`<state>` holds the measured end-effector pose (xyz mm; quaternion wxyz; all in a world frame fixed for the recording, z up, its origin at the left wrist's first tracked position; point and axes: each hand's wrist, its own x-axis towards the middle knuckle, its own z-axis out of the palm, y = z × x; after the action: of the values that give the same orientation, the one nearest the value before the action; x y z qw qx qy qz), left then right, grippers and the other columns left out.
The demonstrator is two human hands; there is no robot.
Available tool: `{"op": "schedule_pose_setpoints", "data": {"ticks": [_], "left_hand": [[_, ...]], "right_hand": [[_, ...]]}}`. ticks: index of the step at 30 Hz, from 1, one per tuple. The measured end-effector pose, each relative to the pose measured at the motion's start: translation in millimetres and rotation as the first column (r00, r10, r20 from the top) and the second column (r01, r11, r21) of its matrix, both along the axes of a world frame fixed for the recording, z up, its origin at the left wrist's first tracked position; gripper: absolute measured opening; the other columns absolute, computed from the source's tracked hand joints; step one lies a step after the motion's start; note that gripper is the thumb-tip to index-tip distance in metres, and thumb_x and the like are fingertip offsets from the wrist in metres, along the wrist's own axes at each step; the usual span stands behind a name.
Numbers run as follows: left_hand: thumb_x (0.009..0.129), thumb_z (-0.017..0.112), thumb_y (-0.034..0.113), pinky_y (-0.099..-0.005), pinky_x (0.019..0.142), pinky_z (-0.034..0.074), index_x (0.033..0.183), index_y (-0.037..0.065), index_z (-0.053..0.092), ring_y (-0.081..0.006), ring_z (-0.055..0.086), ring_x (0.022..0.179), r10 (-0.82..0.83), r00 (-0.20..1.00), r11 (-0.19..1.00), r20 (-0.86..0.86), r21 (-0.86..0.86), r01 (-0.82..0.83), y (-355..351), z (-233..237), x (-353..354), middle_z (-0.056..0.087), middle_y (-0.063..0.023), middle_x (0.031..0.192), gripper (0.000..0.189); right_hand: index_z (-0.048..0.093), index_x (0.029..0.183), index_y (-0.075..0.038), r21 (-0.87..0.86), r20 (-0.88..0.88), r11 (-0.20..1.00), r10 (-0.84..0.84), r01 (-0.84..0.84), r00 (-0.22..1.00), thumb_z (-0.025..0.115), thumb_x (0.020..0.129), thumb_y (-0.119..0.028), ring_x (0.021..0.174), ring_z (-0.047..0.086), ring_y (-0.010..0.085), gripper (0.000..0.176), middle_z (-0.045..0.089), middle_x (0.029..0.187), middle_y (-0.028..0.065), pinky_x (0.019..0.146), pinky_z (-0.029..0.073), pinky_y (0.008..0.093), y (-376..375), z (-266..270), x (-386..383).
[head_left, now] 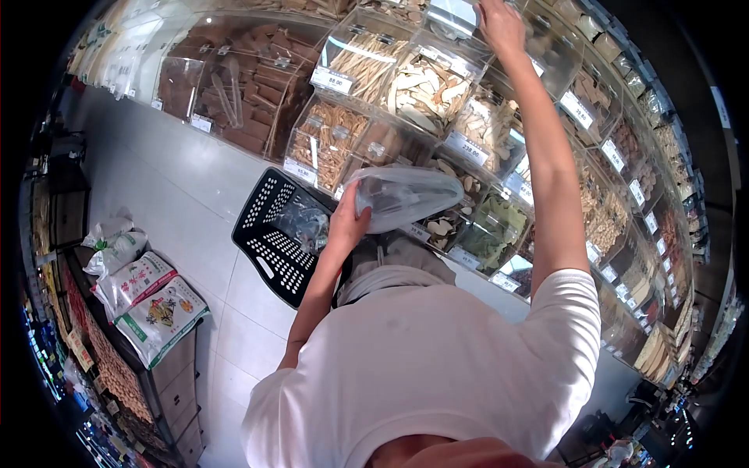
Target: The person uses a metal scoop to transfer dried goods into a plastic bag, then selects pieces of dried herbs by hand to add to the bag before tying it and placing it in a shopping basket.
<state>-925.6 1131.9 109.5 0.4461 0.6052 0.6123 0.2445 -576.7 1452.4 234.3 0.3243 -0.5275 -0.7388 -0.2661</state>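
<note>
My left hand (pixel 349 221) is closed round the edge of a clear plastic bag (pixel 409 196), which spreads out to the right over the front of the bins. Stretched far forward, my right hand (pixel 502 25) is at the top edge of the view, beside a clear bin lid (pixel 454 17); its fingertips are partly cut off, so its grip cannot be made out. Below my right hand lie bins of pale sliced pieces (pixel 425 87) and thin dried sticks (pixel 363 62).
A black basket (pixel 269 253) holding clear bags stands left of my left hand. Brown dried pieces with tongs (pixel 226 97) fill a bin at upper left. Printed sacks (pixel 160 312) lie on a stand at left. More bins with price labels line the right.
</note>
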Motion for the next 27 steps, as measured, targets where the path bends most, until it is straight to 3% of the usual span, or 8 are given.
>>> {"op": "schedule_pose_setpoints", "data": {"ticks": [3,6,15,17,19,21,23,27], "left_hand": [[0.078,0.066,0.008,-0.0382,0.087,0.048,0.138,0.010,0.035,-0.0381,0.057,0.109,-0.021,0.999,0.986,-0.026,0.165,0.025,0,-11,0,0.052,-0.0190,0.130,0.067],[0.078,0.065,0.007,-0.0395,0.092,0.046,0.138,0.010,0.036,-0.0390,0.052,0.117,-0.015,1.000,0.990,-0.003,0.143,0.016,1,-10,1,0.052,-0.0196,0.130,0.067],[0.078,0.060,0.002,-0.0409,0.091,0.046,0.139,0.011,0.033,-0.0412,0.052,0.115,-0.051,0.998,0.993,0.044,0.113,0.046,9,5,6,0.048,-0.0217,0.132,0.068],[0.077,0.057,0.000,-0.0409,0.089,0.047,0.140,0.011,0.032,-0.0420,0.052,0.115,-0.061,0.998,0.981,0.002,0.185,0.060,11,2,7,0.047,-0.0229,0.133,0.070],[0.076,0.055,-0.002,-0.0408,0.088,0.047,0.141,0.012,0.030,-0.0426,0.051,0.115,-0.076,0.997,0.977,-0.010,0.197,0.077,13,2,8,0.046,-0.0239,0.134,0.072],[0.075,0.053,-0.004,-0.0406,0.088,0.047,0.143,0.013,0.028,-0.0431,0.050,0.117,-0.099,0.995,0.984,0.005,0.148,0.097,15,6,9,0.044,-0.0247,0.135,0.074],[0.075,0.053,-0.004,-0.0406,0.088,0.047,0.144,0.013,0.027,-0.0432,0.049,0.117,-0.119,0.992,0.983,0.028,0.141,0.114,16,3,10,0.043,-0.0247,0.137,0.075],[0.075,0.053,-0.004,-0.0403,0.090,0.046,0.145,0.013,0.025,-0.0433,0.048,0.119,-0.124,0.992,0.988,0.035,0.100,0.120,19,10,14,0.041,-0.0246,0.139,0.077]], "right_hand": [[0.061,0.100,-0.005,-0.032,0.013,0.998,-0.054,0.055,0.998,0.058,0.086,-0.017,0.093,0.058,0.0366,0.019,0.060,0.099,0.0170,0.080,0.048,0.0447,13,-15,9],[0.059,0.109,-0.006,-0.137,-0.011,0.983,-0.125,0.122,0.992,0.059,0.085,-0.019,0.101,0.054,0.0390,0.027,0.057,0.107,0.0187,0.086,0.045,0.0472,16,-24,12],[0.057,0.117,-0.008,-0.210,-0.090,0.973,-0.121,0.100,0.989,0.061,0.084,-0.020,0.110,0.048,0.0407,0.035,0.052,0.115,0.0215,0.094,0.040,0.0475,-1,-12,-3],[0.067,0.101,-0.011,0.175,-0.018,0.976,0.134,-0.129,0.991,0.062,0.089,-0.022,0.075,0.064,0.0261,0.017,0.066,0.089,0.0078,0.062,0.048,0.0354,-16,-4,-29],[0.066,0.104,-0.009,-0.183,-0.252,0.909,0.325,-0.375,0.912,0.060,0.089,-0.019,0.084,0.063,0.0316,0.019,0.065,0.092,0.0125,0.071,0.051,0.0387,-43,-35,-53],[0.065,0.100,-0.005,-0.433,-0.095,0.780,0.459,-0.452,0.883,0.057,0.088,-0.016,0.092,0.062,0.0302,0.018,0.064,0.097,0.0114,0.080,0.051,0.0403,-56,-78,-69],[0.065,0.102,-0.007,-0.526,0.034,0.745,0.500,-0.410,0.865,0.054,0.086,-0.014,0.097,0.060,0.0282,0.021,0.063,0.096,0.0095,0.086,0.046,0.0423,-76,-87,-81],[0.064,0.096,-0.005,-0.545,0.130,0.785,0.426,-0.294,0.895,0.052,0.083,-0.009,0.096,0.061,0.0290,0.018,0.063,0.097,0.0116,0.083,0.048,0.0404,-72,-109,-81]]}}
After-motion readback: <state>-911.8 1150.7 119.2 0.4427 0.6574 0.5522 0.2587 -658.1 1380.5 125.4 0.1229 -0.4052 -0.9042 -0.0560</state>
